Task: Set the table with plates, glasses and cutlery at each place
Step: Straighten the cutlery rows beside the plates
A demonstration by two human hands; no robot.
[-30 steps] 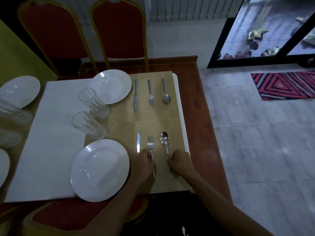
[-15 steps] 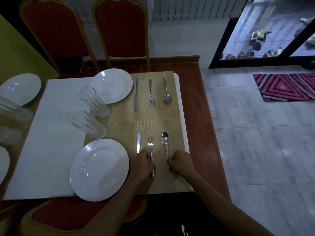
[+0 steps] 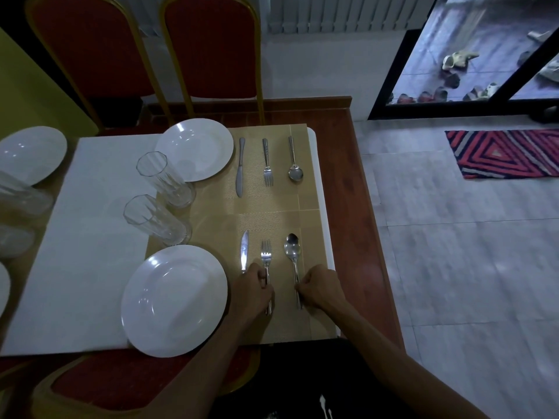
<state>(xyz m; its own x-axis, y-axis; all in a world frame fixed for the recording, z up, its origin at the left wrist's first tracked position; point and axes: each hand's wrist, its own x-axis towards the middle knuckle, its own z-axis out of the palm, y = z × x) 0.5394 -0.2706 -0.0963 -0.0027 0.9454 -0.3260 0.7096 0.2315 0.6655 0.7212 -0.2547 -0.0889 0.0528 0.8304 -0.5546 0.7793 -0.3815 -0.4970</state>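
Note:
On the tan placemat point(image 3: 311, 322) at the near place lie a knife point(image 3: 244, 251), a fork point(image 3: 266, 255) and a spoon point(image 3: 292, 252), to the right of a white plate point(image 3: 174, 300). My left hand point(image 3: 252, 287) pinches the fork's handle and covers the knife's handle. My right hand point(image 3: 322, 287) pinches the spoon's handle. Both pieces rest flat on the mat. A glass point(image 3: 157, 220) stands beyond the plate. The far place has a plate point(image 3: 195, 149), a glass point(image 3: 165, 179), a knife point(image 3: 240, 167), a fork point(image 3: 266, 161) and a spoon point(image 3: 294, 160).
A white cloth point(image 3: 78, 237) covers the wooden table point(image 3: 357, 207), with more plates point(image 3: 30, 154) and glasses point(image 3: 21, 198) at the left edge. Red chairs point(image 3: 211, 46) stand at the far side and one point(image 3: 99, 385) under the near edge. To the right is tiled floor with a striped rug point(image 3: 505, 152).
Both hands stay on the fork and spoon handles in the same spot; only the camera has shifted slightly.

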